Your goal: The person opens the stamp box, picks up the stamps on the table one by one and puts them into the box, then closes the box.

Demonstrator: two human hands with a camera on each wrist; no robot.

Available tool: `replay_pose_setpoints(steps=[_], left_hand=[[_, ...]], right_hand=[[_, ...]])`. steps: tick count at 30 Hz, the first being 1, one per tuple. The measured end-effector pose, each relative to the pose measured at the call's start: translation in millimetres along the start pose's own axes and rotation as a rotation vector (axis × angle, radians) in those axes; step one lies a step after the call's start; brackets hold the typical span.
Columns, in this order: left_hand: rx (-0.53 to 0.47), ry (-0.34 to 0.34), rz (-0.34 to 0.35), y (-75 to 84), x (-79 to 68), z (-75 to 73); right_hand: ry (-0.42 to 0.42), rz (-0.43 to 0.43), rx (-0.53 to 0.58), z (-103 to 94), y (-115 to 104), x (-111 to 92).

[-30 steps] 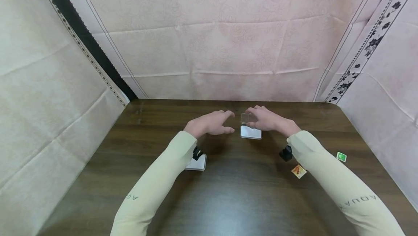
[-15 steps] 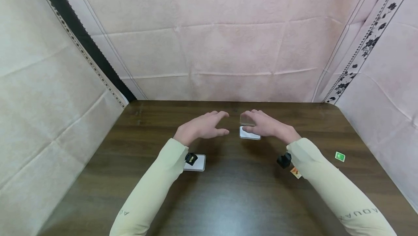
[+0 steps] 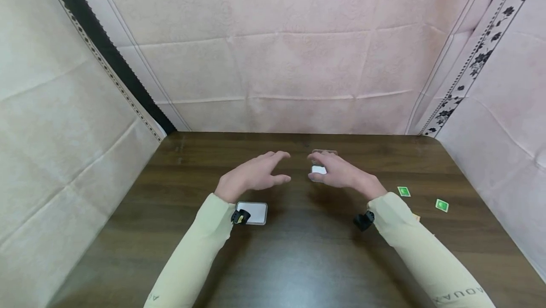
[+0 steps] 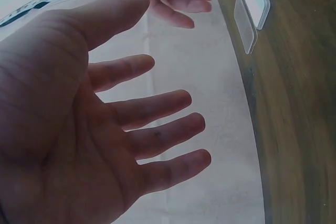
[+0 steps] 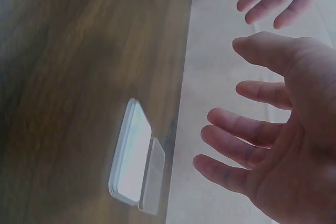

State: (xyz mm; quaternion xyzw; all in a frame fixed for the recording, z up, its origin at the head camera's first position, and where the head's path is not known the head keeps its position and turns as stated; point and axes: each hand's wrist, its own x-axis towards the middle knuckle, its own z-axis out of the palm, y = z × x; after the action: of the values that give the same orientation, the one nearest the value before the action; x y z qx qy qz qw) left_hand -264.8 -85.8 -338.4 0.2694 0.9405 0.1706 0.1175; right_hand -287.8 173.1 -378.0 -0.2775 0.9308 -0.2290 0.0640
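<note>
My left hand (image 3: pixel 253 174) hovers over the table, its fingers extended and slightly bent, holding nothing. Facing it, palm inward, my right hand (image 3: pixel 340 171) also hangs in the air with relaxed fingers and nothing in them. Beyond and partly behind the right hand lies a flat white rectangular case (image 5: pixel 134 156), with a clear flap-like plate (image 5: pixel 153 177) along its far side. A second white case (image 3: pixel 257 211) lies near the left wrist, partly covered by the black wrist camera (image 3: pixel 241 217).
Two small green square cards (image 3: pixel 403 191) lie right of the right forearm. A card's corner (image 3: pixel 416 217) peeks out beside the right sleeve. Pale cloth (image 3: pixel 264 61) hangs behind the table's far edge (image 3: pixel 239 132) and at both sides.
Both hands have drawn back toward the person and slightly left. One more green card now shows beside the right sleeve, while the orange-patterned card is mostly covered by it.
</note>
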Motion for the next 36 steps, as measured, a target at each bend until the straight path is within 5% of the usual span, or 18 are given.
replay_pose_setpoints(steps=[19,36], left_hand=[[-0.076,0.008,-0.065,-36.0,-29.7,23.3],[-0.043,0.002,-0.092,-73.4,-53.6,26.3]], right_hand=[[-0.016,-0.058,0.086,29.6,-31,-3],[-0.064,-0.062,0.179,51.2,-55,0]])
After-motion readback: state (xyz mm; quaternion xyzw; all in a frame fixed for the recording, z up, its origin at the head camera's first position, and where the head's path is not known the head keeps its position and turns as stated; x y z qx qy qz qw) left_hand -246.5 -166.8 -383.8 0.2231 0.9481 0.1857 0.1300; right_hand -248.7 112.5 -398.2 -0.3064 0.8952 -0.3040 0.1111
